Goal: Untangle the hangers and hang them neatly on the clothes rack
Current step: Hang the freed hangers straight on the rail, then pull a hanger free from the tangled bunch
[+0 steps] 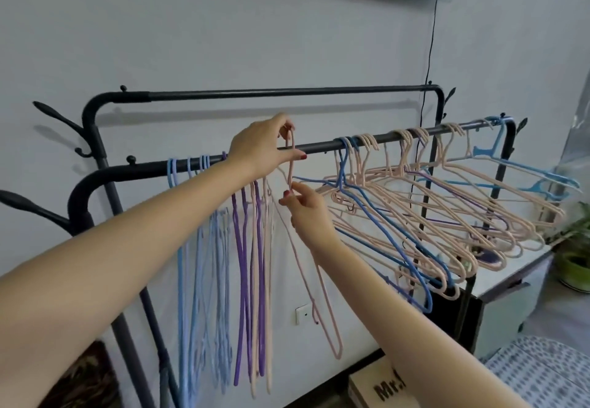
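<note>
A black clothes rack's front rail runs from lower left to upper right. My left hand pinches the hook of a pink hanger at the rail. My right hand pinches the same hanger's neck just below. The hanger's body hangs edge-on toward the floor. To the left, several blue, purple and pink hangers hang straight in a row. To the right, a tangled bunch of pink, blue and purple hangers hangs slanted from the rail.
A second black rail runs behind, close to the white wall. A white cabinet with a potted plant stands at right. A cardboard box lies on the floor below. A black cable hangs down the wall.
</note>
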